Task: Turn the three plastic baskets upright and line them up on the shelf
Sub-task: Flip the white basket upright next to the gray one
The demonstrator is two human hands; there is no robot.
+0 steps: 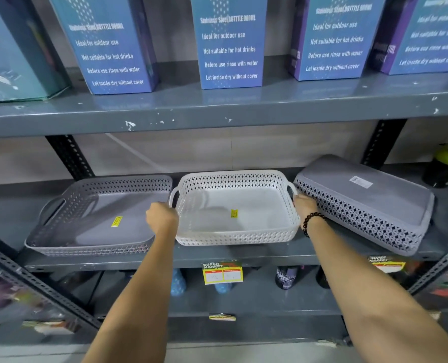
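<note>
Three perforated plastic baskets sit on the middle grey shelf. The white basket stands upright in the centre with a yellow sticker inside. My left hand is closed on its left handle, and my right hand grips its right handle. A grey basket is upright to the left, touching the white one. Another grey basket lies upside down at the right, tilted, its flat bottom with a white label facing up.
Several blue bottle boxes stand on the shelf above. A dark bottle with a green lid is at the far right behind the overturned basket. Price tags hang on the shelf's front edge. Perforated uprights frame the bay.
</note>
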